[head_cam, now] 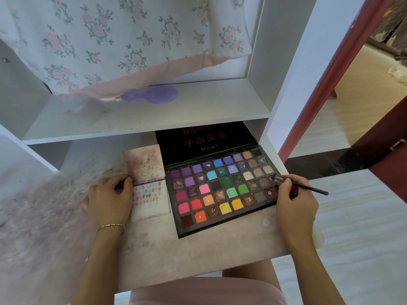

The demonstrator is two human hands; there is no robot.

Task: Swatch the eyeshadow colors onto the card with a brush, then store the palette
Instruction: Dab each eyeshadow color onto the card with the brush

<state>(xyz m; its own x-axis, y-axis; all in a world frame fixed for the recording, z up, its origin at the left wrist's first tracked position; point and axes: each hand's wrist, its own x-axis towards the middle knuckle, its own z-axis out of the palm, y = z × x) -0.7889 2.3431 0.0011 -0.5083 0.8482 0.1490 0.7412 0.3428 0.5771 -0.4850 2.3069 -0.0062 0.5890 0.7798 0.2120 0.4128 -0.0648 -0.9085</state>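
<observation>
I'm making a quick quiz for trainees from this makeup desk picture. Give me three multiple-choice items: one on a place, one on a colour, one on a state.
1. Where does the card lie?
A. left of the palette
B. on the upper shelf
C. inside the palette lid

2. What colour is the hand mirror on the shelf?
A. red
B. purple
C. yellow

3. How is the palette?
A. closed
B. upside down
C. open, lid back

Key: 1 A, it lies beside the palette under the left hand. 2 B, it is plainly purple. 3 C, the pans show while the right hand holds the brush over them.
</observation>
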